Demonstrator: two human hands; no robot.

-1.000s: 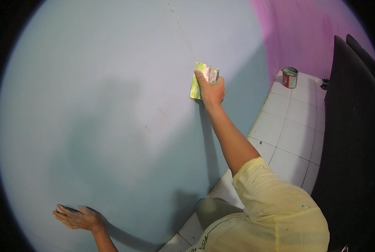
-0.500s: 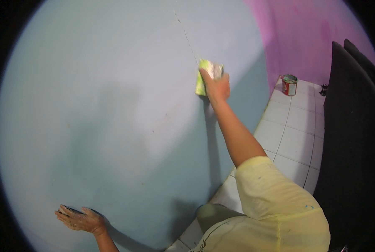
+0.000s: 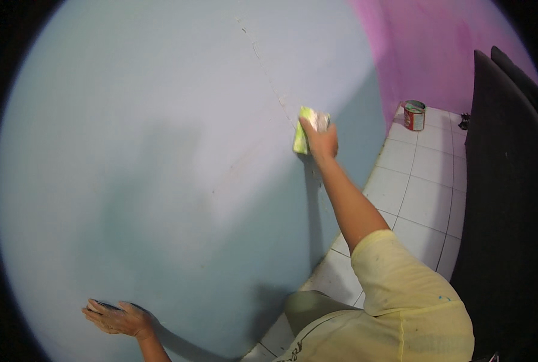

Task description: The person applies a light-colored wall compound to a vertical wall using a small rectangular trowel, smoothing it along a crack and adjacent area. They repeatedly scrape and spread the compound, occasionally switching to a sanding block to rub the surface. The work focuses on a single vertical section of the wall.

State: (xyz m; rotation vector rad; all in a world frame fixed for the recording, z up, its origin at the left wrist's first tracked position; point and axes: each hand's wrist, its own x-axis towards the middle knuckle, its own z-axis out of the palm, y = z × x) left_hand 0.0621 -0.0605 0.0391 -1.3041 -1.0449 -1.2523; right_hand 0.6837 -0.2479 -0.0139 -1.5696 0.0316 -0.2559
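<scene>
My right hand (image 3: 324,142) is wrapped round a yellow-green sponge (image 3: 302,134), whitish and grey on its upper side, and presses it to the pale blue wall (image 3: 142,96). A thin, jagged crack (image 3: 255,49) runs down the wall from the top and meets the sponge. Lower left, my left hand (image 3: 119,318) lies against the same wall with its fingers stretched out, holding nothing. Its skin has pale smears on it.
On the white tiled floor (image 3: 422,196) a red tin (image 3: 414,116) without a lid stands near the pink wall (image 3: 428,54). A tall black upright thing (image 3: 504,199) fills the right side. Below, my bent knee (image 3: 311,308) is close to the blue wall.
My right hand has slid the sponge down and a little to the right along the crack, uncovering more of it. The left hand has stayed nearly in place.
</scene>
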